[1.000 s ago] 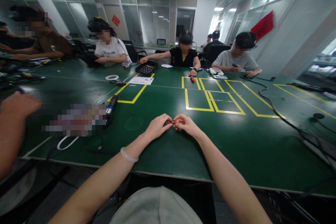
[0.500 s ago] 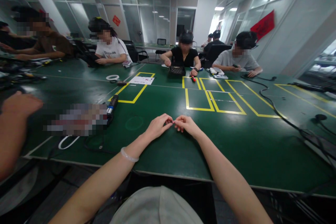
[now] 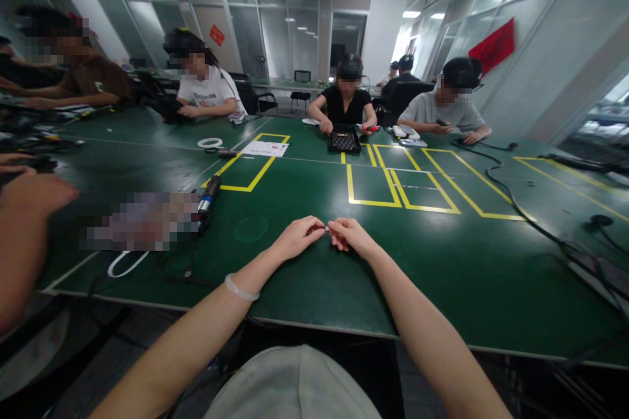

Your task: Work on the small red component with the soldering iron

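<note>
Over the green table [image 3: 304,294], my left hand [image 3: 299,236] and my right hand [image 3: 350,236] meet fingertip to fingertip. Both are closed in a pinch. Between the fingertips shows a tiny pale thing [image 3: 326,229], too small to name; the fingers hide most of it. A clear bangle [image 3: 240,288] rings my left wrist.
Left of my hands lie a black and blue cylindrical tool [image 3: 208,200], a blurred-out patch and a white loop [image 3: 126,264]. Yellow tape rectangles [image 3: 376,203] mark the table. A black cable [image 3: 521,209] runs along the right. Across sits a person with a black tray [image 3: 344,139]; another person's hand [image 3: 39,195] is at left.
My hands stay nearly in place, with slightly more of a gap between the fingertips. Across the table, the person's black tray has tipped down flatter and moved a little right.
</note>
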The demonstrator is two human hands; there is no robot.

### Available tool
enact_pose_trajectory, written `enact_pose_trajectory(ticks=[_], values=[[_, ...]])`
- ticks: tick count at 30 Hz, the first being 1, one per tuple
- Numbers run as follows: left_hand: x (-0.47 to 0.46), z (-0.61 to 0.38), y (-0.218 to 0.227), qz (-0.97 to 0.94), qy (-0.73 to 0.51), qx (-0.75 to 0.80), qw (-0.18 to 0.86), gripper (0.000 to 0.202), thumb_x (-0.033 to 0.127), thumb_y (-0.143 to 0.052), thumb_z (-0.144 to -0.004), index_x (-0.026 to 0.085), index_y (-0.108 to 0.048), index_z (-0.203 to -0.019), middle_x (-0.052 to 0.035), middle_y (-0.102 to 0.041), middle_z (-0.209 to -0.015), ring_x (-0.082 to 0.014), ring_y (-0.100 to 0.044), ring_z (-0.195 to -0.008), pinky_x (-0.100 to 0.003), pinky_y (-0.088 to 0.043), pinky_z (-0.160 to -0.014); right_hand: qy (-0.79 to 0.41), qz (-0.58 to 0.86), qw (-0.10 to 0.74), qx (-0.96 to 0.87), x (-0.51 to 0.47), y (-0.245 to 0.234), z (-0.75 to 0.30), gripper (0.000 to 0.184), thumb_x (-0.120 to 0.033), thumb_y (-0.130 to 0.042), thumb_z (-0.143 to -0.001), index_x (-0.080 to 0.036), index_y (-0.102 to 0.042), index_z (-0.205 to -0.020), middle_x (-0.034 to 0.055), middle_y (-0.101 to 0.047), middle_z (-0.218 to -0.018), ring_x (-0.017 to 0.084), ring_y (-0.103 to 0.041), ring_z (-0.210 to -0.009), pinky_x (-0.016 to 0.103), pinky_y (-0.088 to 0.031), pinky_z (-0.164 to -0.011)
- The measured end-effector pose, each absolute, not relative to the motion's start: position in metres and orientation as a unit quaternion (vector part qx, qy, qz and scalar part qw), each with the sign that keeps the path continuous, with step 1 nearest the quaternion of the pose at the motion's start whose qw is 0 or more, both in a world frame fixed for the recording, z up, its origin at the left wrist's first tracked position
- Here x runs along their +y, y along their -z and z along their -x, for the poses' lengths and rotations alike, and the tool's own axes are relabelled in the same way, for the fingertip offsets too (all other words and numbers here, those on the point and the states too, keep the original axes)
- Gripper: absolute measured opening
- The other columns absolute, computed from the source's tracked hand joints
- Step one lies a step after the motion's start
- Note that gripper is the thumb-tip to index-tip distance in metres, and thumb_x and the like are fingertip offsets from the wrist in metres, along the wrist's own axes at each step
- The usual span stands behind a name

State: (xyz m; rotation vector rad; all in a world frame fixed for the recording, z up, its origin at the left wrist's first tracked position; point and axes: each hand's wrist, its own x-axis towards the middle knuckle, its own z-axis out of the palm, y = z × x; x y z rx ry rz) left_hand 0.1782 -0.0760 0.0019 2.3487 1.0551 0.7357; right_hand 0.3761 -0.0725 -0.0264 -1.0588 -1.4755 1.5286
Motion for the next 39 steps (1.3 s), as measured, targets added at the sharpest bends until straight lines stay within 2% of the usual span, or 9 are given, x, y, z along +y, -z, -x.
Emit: enact_pose_trajectory(ticks=[4, 8, 12, 17, 23, 28, 32, 37, 39], values=[[-0.076, -0.179, -0.001, -0.848, -0.270, 0.386, 0.245, 0.032, 0.045, -0.045, -0.091, 0.018, -0.062, -0.091, -0.0010, -0.061, -0.082, -0.0142, -0.056, -0.072, -0.026, -0.042, -0.066, -0.588, 0.408, 0.382, -0.585, -0.073, 0.025, -0.376, 0.039, -0.053, -0.062, -0.079, -0.015, -0.052, -0.072, -0.0016, -0.060, -0.055, 0.006, -0.049, -0.038, 0.015, -0.033, -0.031], [-0.075, -0.177, 0.001, -0.849, -0.281, 0.382, 0.234, 0.027, 0.041, -0.049, -0.090, 0.019, -0.061, -0.095, -0.0013, -0.061, -0.085, -0.0143, -0.058, -0.075, -0.026, -0.044, -0.069, -0.603, 0.398, 0.386, -0.574, -0.075, 0.022, -0.375, 0.037, -0.049, -0.068, -0.075, -0.016, -0.053, -0.082, 0.0002, -0.064, -0.065, 0.008, -0.054, -0.044, 0.016, -0.039, -0.034], [-0.076, -0.175, 0.002, -0.864, -0.275, 0.384, 0.174, 0.021, 0.037, -0.049, -0.090, 0.020, -0.060, -0.094, -0.0016, -0.060, -0.088, -0.0143, -0.058, -0.078, -0.026, -0.045, -0.071, -0.609, 0.386, 0.387, -0.575, -0.075, 0.021, -0.375, 0.036, -0.045, -0.071, -0.074, -0.015, -0.055, -0.087, 0.0022, -0.065, -0.074, 0.009, -0.059, -0.053, 0.017, -0.047, -0.038], [-0.080, -0.175, -0.006, -0.885, -0.245, 0.380, 0.113, 0.022, 0.039, -0.049, -0.091, 0.021, -0.060, -0.095, -0.0018, -0.061, -0.091, -0.0163, -0.058, -0.083, -0.028, -0.044, -0.075, -0.609, 0.381, 0.370, -0.590, -0.071, 0.028, -0.377, 0.036, -0.041, -0.073, -0.072, -0.014, -0.057, -0.090, 0.0035, -0.066, -0.078, 0.011, -0.062, -0.058, 0.019, -0.051, -0.042], [-0.083, -0.135, -0.024, -0.822, -0.262, 0.504, 0.026, 0.033, 0.043, -0.041, -0.093, 0.022, -0.058, -0.112, -0.0060, -0.063, -0.107, -0.0219, -0.057, -0.099, -0.036, -0.042, -0.087, -0.598, 0.377, 0.370, -0.603, -0.070, 0.029, -0.377, 0.036, -0.036, -0.074, -0.070, -0.016, -0.054, -0.092, -0.0005, -0.063, -0.071, 0.011, -0.062, -0.056, 0.018, -0.050, -0.040], [-0.096, -0.047, -0.029, -0.726, -0.135, 0.668, -0.093, 0.043, 0.046, -0.037, -0.090, 0.019, -0.057, -0.117, -0.0131, -0.059, -0.118, -0.0303, -0.055, -0.104, -0.040, -0.043, -0.086, -0.598, 0.381, 0.362, -0.605, -0.072, 0.027, -0.374, 0.035, -0.034, -0.073, -0.071, -0.015, -0.056, -0.094, 0.0004, -0.063, -0.071, 0.011, -0.062, -0.055, 0.019, -0.051, -0.042], [-0.111, 0.013, -0.030, -0.644, -0.032, 0.748, -0.161, 0.052, 0.048, -0.033, -0.089, 0.014, -0.053, -0.122, -0.0191, -0.060, -0.114, -0.0365, -0.057, -0.100, -0.044, -0.044, -0.079, -0.601, 0.381, 0.361, -0.603, -0.072, 0.029, -0.373, 0.034, -0.034, -0.073, -0.072, -0.014, -0.058, -0.095, 0.0014, -0.064, -0.071, 0.011, -0.062, -0.056, 0.019, -0.052, -0.044], [-0.115, 0.044, -0.025, -0.590, 0.063, 0.798, -0.105, 0.060, 0.057, -0.024, -0.089, 0.014, -0.062, -0.104, -0.0156, -0.068, -0.090, -0.0334, -0.063, -0.083, -0.043, -0.046, -0.074, -0.600, 0.378, 0.358, -0.607, -0.072, 0.029, -0.373, 0.032, -0.034, -0.073, -0.072, -0.014, -0.059, -0.094, 0.0022, -0.065, -0.073, 0.011, -0.062, -0.058, 0.020, -0.053, -0.045], [-0.108, 0.045, -0.023, -0.591, 0.075, 0.800, -0.070, 0.062, 0.060, -0.021, -0.089, 0.017, -0.065, -0.097, -0.0139, -0.069, -0.090, -0.0323, -0.064, -0.082, -0.043, -0.047, -0.073, -0.602, 0.377, 0.358, -0.606, -0.072, 0.029, -0.374, 0.033, -0.034, -0.073, -0.072, -0.014, -0.060, -0.093, 0.0028, -0.065, -0.076, 0.011, -0.062, -0.058, 0.019, -0.052, -0.045]])
